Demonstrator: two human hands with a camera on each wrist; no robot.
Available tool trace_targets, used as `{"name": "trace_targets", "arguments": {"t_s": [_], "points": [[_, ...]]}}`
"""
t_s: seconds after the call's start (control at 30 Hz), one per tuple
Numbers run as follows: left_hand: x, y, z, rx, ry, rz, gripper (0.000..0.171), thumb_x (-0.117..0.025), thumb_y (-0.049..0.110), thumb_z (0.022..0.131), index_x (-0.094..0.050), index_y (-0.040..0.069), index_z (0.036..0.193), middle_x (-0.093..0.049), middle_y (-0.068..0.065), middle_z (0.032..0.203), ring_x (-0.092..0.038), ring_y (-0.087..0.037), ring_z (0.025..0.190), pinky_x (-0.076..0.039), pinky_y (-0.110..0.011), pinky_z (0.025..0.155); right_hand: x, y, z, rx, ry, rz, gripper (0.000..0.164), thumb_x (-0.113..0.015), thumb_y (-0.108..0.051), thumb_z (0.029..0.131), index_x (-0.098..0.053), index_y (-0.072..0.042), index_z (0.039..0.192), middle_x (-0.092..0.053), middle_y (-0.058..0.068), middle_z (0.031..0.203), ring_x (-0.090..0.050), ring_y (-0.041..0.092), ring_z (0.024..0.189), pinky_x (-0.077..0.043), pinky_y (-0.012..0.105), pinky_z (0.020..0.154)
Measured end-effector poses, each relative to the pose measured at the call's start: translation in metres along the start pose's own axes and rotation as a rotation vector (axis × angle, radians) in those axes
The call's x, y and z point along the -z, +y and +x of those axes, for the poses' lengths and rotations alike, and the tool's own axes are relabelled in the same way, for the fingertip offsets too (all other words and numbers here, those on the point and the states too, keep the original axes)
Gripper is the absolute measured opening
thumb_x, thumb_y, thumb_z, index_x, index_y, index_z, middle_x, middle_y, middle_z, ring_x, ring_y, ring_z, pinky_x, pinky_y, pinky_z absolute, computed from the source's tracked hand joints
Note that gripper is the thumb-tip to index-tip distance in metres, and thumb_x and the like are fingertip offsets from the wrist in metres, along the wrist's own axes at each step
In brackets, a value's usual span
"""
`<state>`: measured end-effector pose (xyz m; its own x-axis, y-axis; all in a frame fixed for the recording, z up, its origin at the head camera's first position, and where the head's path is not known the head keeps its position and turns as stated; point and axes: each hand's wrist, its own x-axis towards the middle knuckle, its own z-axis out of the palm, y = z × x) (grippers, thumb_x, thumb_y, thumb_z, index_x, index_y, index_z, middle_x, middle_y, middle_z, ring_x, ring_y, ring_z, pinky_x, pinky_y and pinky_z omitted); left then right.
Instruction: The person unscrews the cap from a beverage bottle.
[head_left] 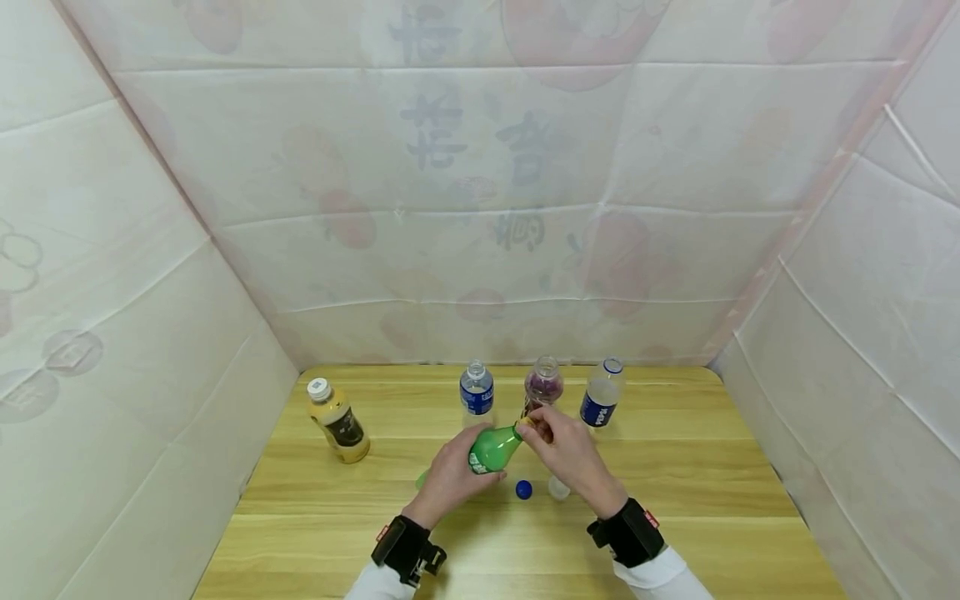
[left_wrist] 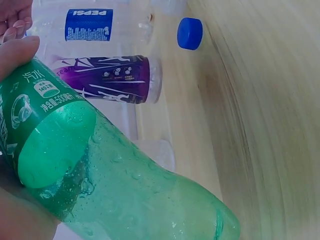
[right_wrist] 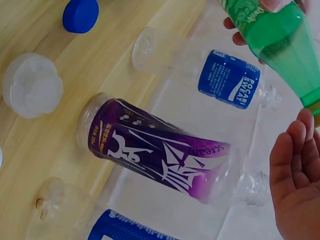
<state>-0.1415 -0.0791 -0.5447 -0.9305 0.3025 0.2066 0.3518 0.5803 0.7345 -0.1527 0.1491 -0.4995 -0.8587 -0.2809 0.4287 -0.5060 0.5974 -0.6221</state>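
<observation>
My left hand (head_left: 448,473) grips a green plastic soda bottle (head_left: 495,451) round its labelled body, tilted with its neck up to the right. A little clear liquid with bubbles shows inside it in the left wrist view. At the mouth of the bottle, the thumb and fingers of my right hand (head_left: 568,454) pinch a yellow cap (right_wrist: 314,111). Those fingers partly hide the cap. Below the hands, a round blue cap (head_left: 523,489) and a whitish translucent cap (head_left: 558,487) lie on the wooden table (head_left: 675,467).
Behind the hands stand three uncapped clear bottles: a blue-labelled Pocari Sweat bottle (head_left: 477,398), a purple-labelled bottle (right_wrist: 145,145) and a Pepsi bottle (head_left: 598,408). A white-capped bottle of yellow drink (head_left: 341,425) stands at the left. Pale printed sheets (head_left: 480,250) enclose the table's back and sides.
</observation>
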Motion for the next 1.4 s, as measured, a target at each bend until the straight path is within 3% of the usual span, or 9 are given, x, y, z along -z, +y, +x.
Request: {"name": "trace_targets", "arguments": {"t_s": [0.27,0.6,0.7,0.8,0.93,1.03,1.1,1.27,1.4], "points": [[0.0015,-0.0022,-0.0017,0.028,-0.026,-0.043,0.081,-0.091,0.031,0.079,-0.053,0.005,0.146,-0.066,-0.012,0.128,-0.065,-0.026,0.107,-0.057,-0.043,0.086,0.0028,-0.0005,0.0010,0.148,-0.051,0.008,0.019,-0.071,-0.016,0.099,-0.066,-0.006,0.114,-0.067,-0.001,0.099,-0.065,0.007,0.083,-0.058,0.024,0.069],[0.0025,-0.0047,-0.0024,0.036,-0.036,-0.050,0.081,-0.091,0.030,0.078,-0.053,0.004,0.145,-0.066,-0.013,0.129,-0.065,-0.027,0.107,-0.057,-0.045,0.086,0.0064,0.0016,0.0003,0.217,-0.106,0.024,0.022,-0.068,-0.012,0.101,-0.064,-0.006,0.122,-0.064,0.001,0.109,-0.064,0.009,0.091,-0.059,0.026,0.075],[0.0031,-0.0047,-0.0024,0.035,-0.035,-0.047,0.081,-0.091,0.030,0.078,-0.054,0.004,0.145,-0.066,-0.013,0.129,-0.065,-0.027,0.107,-0.057,-0.045,0.086,0.0069,0.0013,-0.0001,0.183,-0.134,0.045,0.027,-0.066,-0.014,0.102,-0.063,-0.003,0.126,-0.064,0.003,0.112,-0.065,0.013,0.096,-0.060,0.032,0.080],[0.0035,-0.0036,-0.0025,0.028,-0.030,-0.037,0.080,-0.091,0.029,0.078,-0.054,0.005,0.145,-0.066,-0.012,0.128,-0.065,-0.026,0.107,-0.057,-0.045,0.087,0.0064,-0.0005,-0.0006,0.064,-0.149,0.060,0.039,-0.065,-0.027,0.104,-0.061,-0.002,0.133,-0.065,0.002,0.112,-0.065,0.016,0.097,-0.059,0.035,0.083],[0.0031,-0.0023,-0.0026,0.012,-0.023,0.005,0.079,-0.092,0.028,0.078,-0.055,0.004,0.144,-0.067,-0.012,0.127,-0.065,-0.026,0.106,-0.057,-0.044,0.087,0.0028,-0.0036,0.0000,-0.082,-0.117,0.028,0.040,-0.068,-0.038,0.101,-0.065,-0.006,0.125,-0.061,-0.006,0.095,-0.058,0.011,0.081,-0.052,0.028,0.069],[0.0027,-0.0028,-0.0030,0.012,-0.028,0.029,0.080,-0.092,0.028,0.077,-0.055,0.003,0.144,-0.067,-0.012,0.127,-0.065,-0.026,0.106,-0.057,-0.044,0.087,-0.0003,-0.0041,0.0004,-0.055,-0.078,-0.019,0.024,-0.072,-0.032,0.099,-0.069,-0.009,0.109,-0.055,-0.009,0.084,-0.050,0.006,0.071,-0.045,0.022,0.059],[0.0026,-0.0034,-0.0035,0.017,-0.032,0.030,0.080,-0.092,0.028,0.077,-0.055,0.003,0.144,-0.067,-0.012,0.128,-0.065,-0.027,0.106,-0.057,-0.045,0.086,-0.0010,-0.0039,0.0001,-0.005,-0.067,-0.037,0.017,-0.074,-0.025,0.098,-0.069,-0.010,0.104,-0.056,-0.009,0.085,-0.051,0.005,0.071,-0.047,0.021,0.059],[0.0027,-0.0044,-0.0042,0.025,-0.035,0.020,0.080,-0.092,0.029,0.077,-0.055,0.004,0.144,-0.066,-0.012,0.128,-0.065,-0.027,0.106,-0.057,-0.044,0.085,0.0003,-0.0030,-0.0004,0.071,-0.090,-0.006,0.019,-0.074,-0.019,0.098,-0.068,-0.008,0.111,-0.064,-0.002,0.100,-0.063,0.010,0.087,-0.058,0.025,0.073],[0.0030,-0.0044,-0.0040,0.024,-0.034,-0.001,0.080,-0.092,0.029,0.078,-0.055,0.004,0.144,-0.066,-0.012,0.128,-0.065,-0.027,0.107,-0.057,-0.044,0.086,0.0022,-0.0020,-0.0002,0.105,-0.111,0.042,0.022,-0.071,-0.018,0.099,-0.067,-0.007,0.118,-0.064,-0.001,0.106,-0.065,0.011,0.093,-0.060,0.028,0.079]]}}
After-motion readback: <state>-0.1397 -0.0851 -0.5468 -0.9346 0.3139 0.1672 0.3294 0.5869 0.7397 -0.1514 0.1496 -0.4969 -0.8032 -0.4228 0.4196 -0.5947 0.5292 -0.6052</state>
